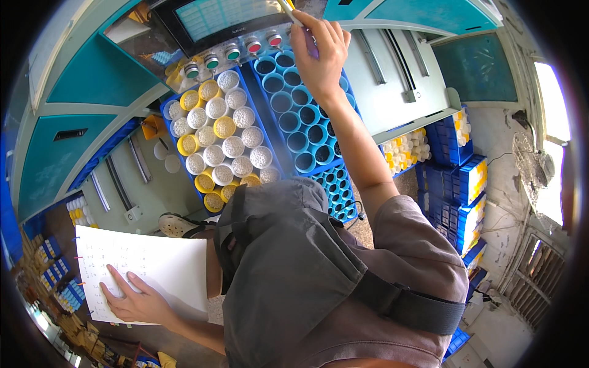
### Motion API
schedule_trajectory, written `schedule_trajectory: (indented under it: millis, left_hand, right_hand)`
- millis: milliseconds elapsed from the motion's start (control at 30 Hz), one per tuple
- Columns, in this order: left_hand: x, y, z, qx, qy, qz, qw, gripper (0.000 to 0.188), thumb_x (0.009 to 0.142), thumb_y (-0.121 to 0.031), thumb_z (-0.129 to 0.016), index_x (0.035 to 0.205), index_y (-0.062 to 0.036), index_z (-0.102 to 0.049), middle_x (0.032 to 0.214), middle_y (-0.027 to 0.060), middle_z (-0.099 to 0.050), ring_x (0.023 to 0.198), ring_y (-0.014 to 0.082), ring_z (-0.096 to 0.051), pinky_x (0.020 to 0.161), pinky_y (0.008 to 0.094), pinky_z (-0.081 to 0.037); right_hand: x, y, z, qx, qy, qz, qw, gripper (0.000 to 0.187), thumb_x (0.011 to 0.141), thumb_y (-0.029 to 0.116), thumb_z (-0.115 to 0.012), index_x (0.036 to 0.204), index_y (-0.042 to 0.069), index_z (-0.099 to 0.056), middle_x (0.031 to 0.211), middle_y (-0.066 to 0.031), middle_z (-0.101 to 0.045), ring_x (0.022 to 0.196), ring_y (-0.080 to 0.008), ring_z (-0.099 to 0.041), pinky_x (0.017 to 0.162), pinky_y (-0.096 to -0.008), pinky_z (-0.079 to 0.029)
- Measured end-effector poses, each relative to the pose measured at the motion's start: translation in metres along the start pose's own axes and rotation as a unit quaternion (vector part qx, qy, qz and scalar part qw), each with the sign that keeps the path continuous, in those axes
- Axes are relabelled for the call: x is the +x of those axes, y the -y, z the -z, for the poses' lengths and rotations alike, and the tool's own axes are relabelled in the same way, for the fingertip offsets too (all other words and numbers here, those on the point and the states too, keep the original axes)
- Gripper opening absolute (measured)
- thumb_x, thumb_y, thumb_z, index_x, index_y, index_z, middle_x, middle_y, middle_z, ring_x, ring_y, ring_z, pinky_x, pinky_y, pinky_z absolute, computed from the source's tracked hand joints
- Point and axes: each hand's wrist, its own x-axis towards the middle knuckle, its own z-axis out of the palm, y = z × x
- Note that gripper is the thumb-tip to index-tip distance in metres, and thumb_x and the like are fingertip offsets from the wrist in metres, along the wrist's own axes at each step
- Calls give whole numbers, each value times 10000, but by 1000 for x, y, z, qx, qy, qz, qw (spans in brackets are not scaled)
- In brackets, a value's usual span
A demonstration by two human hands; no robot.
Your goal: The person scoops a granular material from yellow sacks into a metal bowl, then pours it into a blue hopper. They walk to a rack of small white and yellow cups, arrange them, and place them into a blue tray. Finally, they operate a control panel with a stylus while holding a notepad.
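Note:
My right hand (320, 54) is raised at the top, beside the lower right corner of a panel screen (227, 18). Its fingers close around a slim yellow-and-white pen (288, 11), and a bit of purple shows by the palm. Low on the left, my left hand (136, 300) lies with fingers spread on a white sheet of paper (178, 270) with rows of handwriting. Whether anything supports the sheet from below is hidden.
Below the screen sits a row of green and red push buttons (253, 46). A blue crate (270, 150) holds white and yellow cups (233, 147) of white grains; blue round tubes (297, 142) stand beside it. Stacked blue crates (445, 202) rise at right, near a fan (531, 159).

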Motion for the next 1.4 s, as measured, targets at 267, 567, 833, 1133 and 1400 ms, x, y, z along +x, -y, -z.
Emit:
schedule_trajectory:
  millis: [267,567,833,1133,1400]
  left_hand:
    - [-1,0,1,-1,5,7,1000,397,1048,-443,-471,1419,-361,-586,1455,72,-499,1257,311,-486,1045,479,-411]
    - [0,0,1,-14,-4,5,1000,391,1048,-431,-477,1414,-356,-594,1446,78,-505,1245,314,-490,1040,480,-414]
    - [0,0,2,-11,-4,-2,1000,397,1046,-427,-476,1416,-346,-595,1441,92,-507,1241,321,-493,1037,483,-415]
    - [0,1,1,-6,-1,-3,1000,393,1041,-400,-496,1415,-336,-598,1440,101,-504,1245,317,-492,1040,477,-414]
    - [0,2,-1,-32,-18,-12,999,397,1034,-385,-510,1410,-300,-607,1429,122,-508,1242,318,-502,1044,481,-409]
  right_hand:
    - [-13,5,7,-10,57,-23,998,196,845,85,-719,1039,83,-749,768,-11,-662,747,-153,-584,762,-329,-361]
    - [-2,6,7,-3,31,-21,999,194,849,119,-730,1042,101,-727,795,-9,-659,776,-175,-582,761,-347,-355]
    - [1,2,-1,3,19,-9,1000,188,858,144,-727,1044,114,-718,853,-16,-684,825,-194,-604,788,-360,-363]
    - [6,15,2,23,30,-13,999,199,856,139,-726,1054,113,-719,828,-12,-666,815,-192,-587,800,-362,-364]
    - [20,32,-5,42,33,24,998,209,856,115,-743,1064,93,-737,796,-9,-668,760,-165,-584,767,-321,-379]
